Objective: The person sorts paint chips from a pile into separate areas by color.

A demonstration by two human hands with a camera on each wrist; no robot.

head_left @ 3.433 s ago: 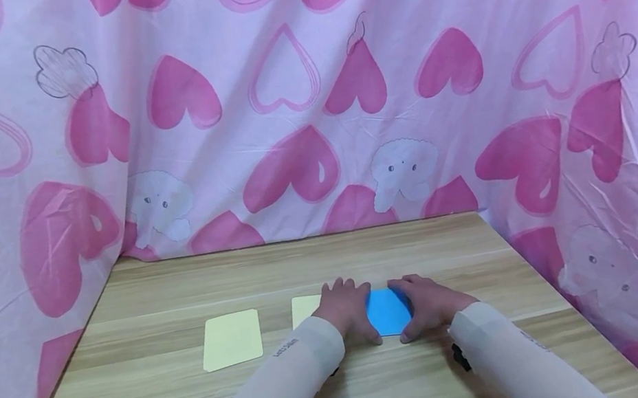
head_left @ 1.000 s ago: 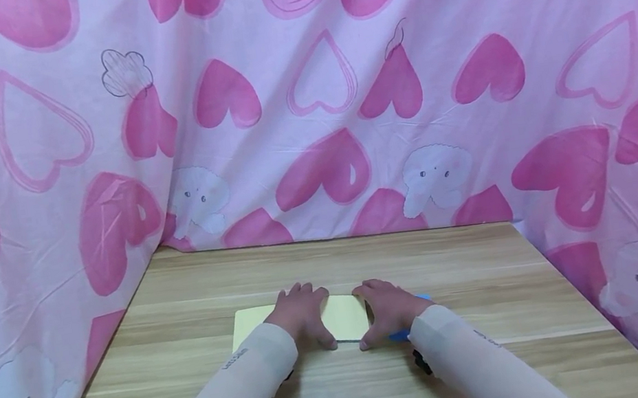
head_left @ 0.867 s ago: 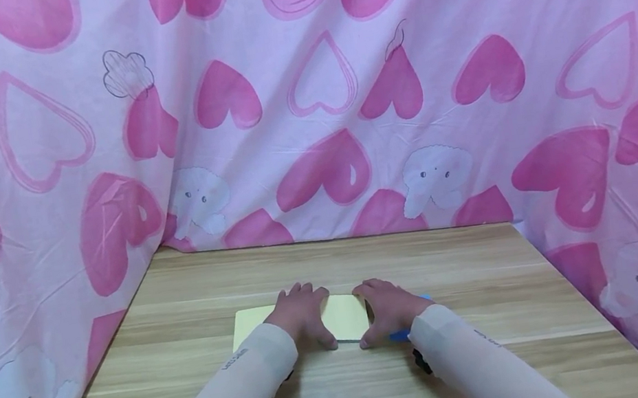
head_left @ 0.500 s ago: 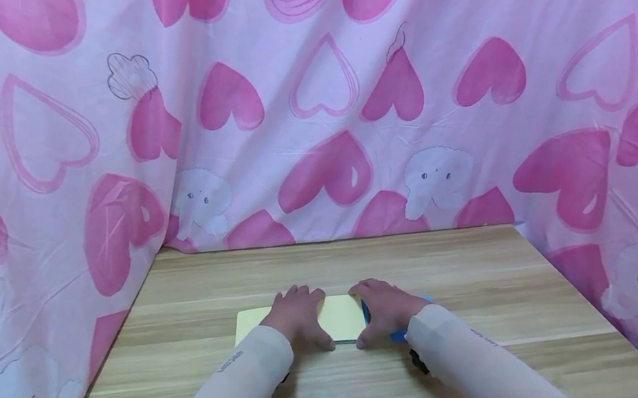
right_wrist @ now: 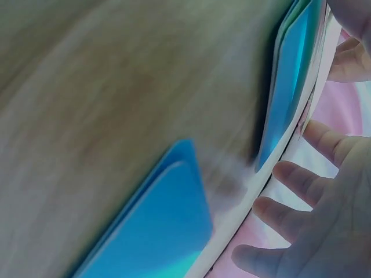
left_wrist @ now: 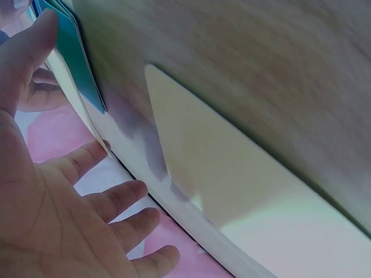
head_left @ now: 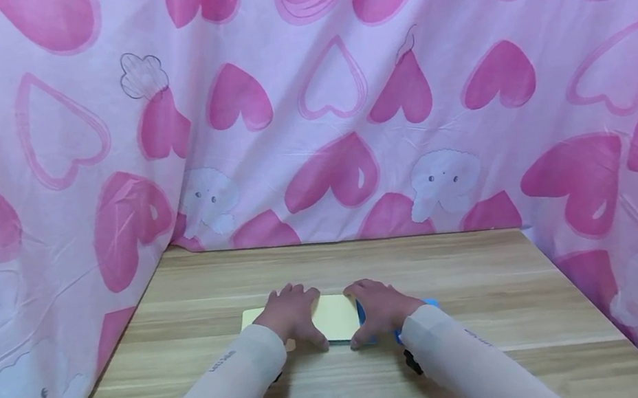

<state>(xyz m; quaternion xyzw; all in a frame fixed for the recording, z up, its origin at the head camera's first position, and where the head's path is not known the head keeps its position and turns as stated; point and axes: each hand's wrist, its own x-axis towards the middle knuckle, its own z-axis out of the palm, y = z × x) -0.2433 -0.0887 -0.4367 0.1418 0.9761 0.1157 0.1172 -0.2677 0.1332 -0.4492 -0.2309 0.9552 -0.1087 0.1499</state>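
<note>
In the head view, a pale yellow card (head_left: 335, 318) with rounded corners sits between my two hands. My left hand (head_left: 290, 315) holds its left side, thumb at the near edge and fingers at the far edge. The right hand (head_left: 376, 305) grips the right side in the same way. Just below the yellow card are blue and teal cards (left_wrist: 81, 69), close to the thumb in the left wrist view. The same small stack shows its blue face (right_wrist: 284, 87) in the right wrist view. The outer fingers of both hands are spread apart.
Another pale yellow card (left_wrist: 203, 156) lies flat to the left, partly behind my left hand. Blue cards (right_wrist: 156, 226) lie to the right, partly under my right wrist. A wooden table (head_left: 349, 389) carries everything; a pink heart-print curtain (head_left: 334, 217) surrounds its back and sides.
Both hands have left the blue card on the right for the middle yellow one. In the last second they shift slightly left with it, and more blue shows at its right edge.
</note>
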